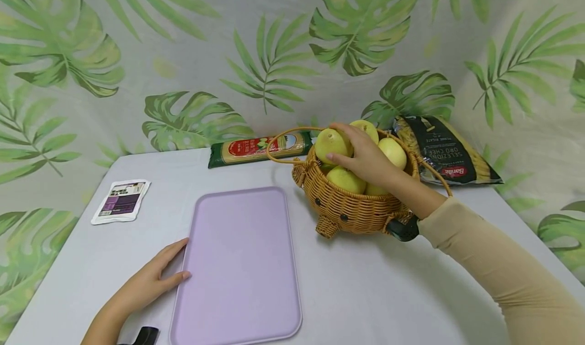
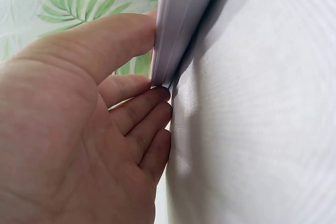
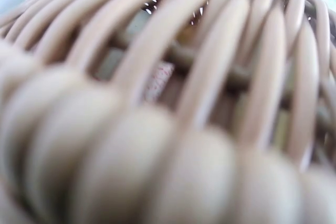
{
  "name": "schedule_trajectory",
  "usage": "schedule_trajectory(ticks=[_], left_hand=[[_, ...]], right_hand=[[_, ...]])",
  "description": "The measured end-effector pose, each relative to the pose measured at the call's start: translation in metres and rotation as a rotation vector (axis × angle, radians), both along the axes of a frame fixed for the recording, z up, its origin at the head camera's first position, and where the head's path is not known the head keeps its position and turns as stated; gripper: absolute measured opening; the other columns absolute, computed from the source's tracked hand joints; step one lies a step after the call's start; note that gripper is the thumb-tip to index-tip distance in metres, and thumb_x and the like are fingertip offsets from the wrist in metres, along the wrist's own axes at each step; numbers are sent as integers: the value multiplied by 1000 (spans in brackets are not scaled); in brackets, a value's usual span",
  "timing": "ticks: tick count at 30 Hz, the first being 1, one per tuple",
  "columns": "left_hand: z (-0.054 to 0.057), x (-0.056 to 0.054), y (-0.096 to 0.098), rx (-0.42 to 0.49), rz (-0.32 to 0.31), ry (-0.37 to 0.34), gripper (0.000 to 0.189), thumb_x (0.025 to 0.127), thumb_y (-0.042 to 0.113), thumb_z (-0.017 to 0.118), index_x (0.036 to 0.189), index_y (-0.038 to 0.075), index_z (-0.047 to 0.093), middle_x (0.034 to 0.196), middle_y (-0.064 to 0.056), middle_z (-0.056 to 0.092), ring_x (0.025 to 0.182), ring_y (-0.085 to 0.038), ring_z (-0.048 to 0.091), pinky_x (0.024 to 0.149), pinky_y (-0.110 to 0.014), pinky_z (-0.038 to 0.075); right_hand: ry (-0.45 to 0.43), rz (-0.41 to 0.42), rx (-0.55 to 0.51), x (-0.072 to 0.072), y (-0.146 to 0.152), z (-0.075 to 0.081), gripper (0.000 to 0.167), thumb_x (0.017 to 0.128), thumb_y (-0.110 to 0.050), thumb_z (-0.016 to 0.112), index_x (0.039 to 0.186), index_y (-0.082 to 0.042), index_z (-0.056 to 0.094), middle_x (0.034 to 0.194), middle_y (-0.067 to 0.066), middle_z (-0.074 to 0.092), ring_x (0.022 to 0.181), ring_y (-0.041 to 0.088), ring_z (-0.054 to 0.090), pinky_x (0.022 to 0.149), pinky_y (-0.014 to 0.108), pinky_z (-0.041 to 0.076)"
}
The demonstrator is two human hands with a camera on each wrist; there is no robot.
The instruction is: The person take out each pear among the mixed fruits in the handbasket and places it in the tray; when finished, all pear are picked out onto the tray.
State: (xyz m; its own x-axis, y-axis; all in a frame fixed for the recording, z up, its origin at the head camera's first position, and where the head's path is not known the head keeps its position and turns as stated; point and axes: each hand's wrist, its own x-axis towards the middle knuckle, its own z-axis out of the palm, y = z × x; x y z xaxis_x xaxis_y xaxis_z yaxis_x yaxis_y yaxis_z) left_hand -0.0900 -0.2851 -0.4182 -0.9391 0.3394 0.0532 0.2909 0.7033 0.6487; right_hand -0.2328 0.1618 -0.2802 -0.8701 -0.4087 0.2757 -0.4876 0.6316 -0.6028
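Note:
Beside the left rim of a lilac tray (image 1: 237, 263) rests my left hand (image 1: 146, 284), its thumb and fingertips touching the edge. The left wrist view shows this hand (image 2: 89, 114) with fingers loosely extended against the tray's side (image 2: 181, 24). My right hand (image 1: 365, 154) reaches over a wicker basket (image 1: 365, 215) and grips a round yellow-green pear (image 1: 330, 146) on top of the pile. Several more pears (image 1: 346, 180) fill the basket, which has an animal face. Only blurred wicker (image 3: 173, 129) fills the right wrist view; the right hand is hidden there.
Behind the basket lie a green spaghetti pack (image 1: 260, 148) and a dark Barilla pasta bag (image 1: 448, 152). A white and purple sachet (image 1: 121, 201) lies at the far left. The basket's loop handle (image 1: 274, 144) sticks out to the left. Leaf-patterned cloth (image 1: 269, 45) hangs behind the white table.

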Motion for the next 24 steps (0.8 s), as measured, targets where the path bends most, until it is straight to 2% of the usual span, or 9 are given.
schedule_trajectory(ticks=[4,8,10,12,15,17,21,24], left_hand=[[0,-1,0,8,-2,-1,69,85,30,63,141,10,28,137,-15,34,124,-39,27,90,-3,9],[-1,0,0,11,-3,5,68,85,29,63,141,10,29,137,-14,34,127,-25,25,90,-2,10],[-1,1,0,12,-7,13,68,85,29,63,141,11,29,137,-14,35,128,-22,25,90,-2,11],[-1,1,0,16,-9,21,68,84,27,63,141,10,30,136,-14,35,127,-25,26,90,-2,11],[0,2,1,26,-15,25,68,84,26,64,140,9,30,136,-15,35,124,-38,28,90,-2,11],[1,2,1,37,-18,20,68,84,25,64,140,9,30,136,-16,35,123,-41,28,89,-2,10],[1,2,1,47,-22,15,68,84,24,64,140,9,30,137,-16,34,124,-40,27,89,-1,10],[0,1,0,40,-25,21,68,84,25,64,140,9,30,136,-16,34,124,-40,28,89,-2,10]], right_hand=[[50,4,-3,0,-1,-1,60,85,-29,63,137,-16,36,138,9,35,124,29,31,94,49,31],[112,2,-26,0,-1,-3,57,83,-24,66,134,-13,41,134,11,40,120,29,36,92,47,34],[136,0,-44,1,-1,-4,57,82,-23,67,132,-11,43,132,12,42,118,29,38,90,46,35],[153,-2,-63,1,-1,-6,56,82,-22,67,132,-11,43,131,12,43,116,28,39,89,45,37],[167,-7,-98,2,-1,-7,57,82,-21,68,132,-10,43,130,13,43,114,28,41,87,45,38],[174,-11,-124,2,-1,-7,57,81,-21,68,132,-10,43,129,12,43,113,27,41,85,44,39],[187,-14,-177,5,0,-5,57,81,-20,68,131,-9,44,128,11,43,111,27,41,79,43,42],[175,-18,-231,10,0,-1,57,80,-18,69,131,-9,45,126,11,42,109,25,41,81,43,42]])
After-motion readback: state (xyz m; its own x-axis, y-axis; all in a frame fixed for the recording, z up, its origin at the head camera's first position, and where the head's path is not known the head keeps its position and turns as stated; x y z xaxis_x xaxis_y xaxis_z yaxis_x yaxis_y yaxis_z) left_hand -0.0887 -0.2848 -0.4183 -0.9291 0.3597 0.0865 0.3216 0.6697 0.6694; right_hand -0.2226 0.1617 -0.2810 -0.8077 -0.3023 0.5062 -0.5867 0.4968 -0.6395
